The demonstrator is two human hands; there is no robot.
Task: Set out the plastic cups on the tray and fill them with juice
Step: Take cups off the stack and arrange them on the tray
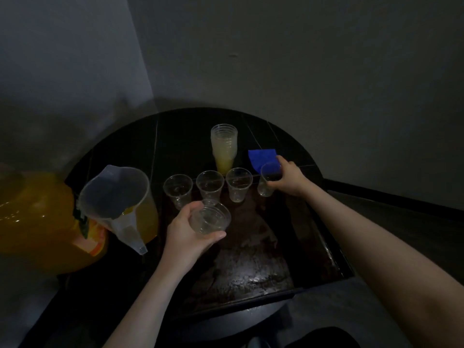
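Currently right hand (pixel 288 178) grips a cup (pixel 268 180), extending the far row on the tray (pixel 334 257); left hand (pixel 187 233) holds nested cups (pixel 210 218) as feed stock.

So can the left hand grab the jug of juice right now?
Probably not yet. The left hand already holds a small stack of cups over the tray. The jug stands close on its left with nothing between them, so it could get there once it lets the cups go.

Dim home corner: round dark table (pixel 175 136) against bare walls (pixel 326 71).
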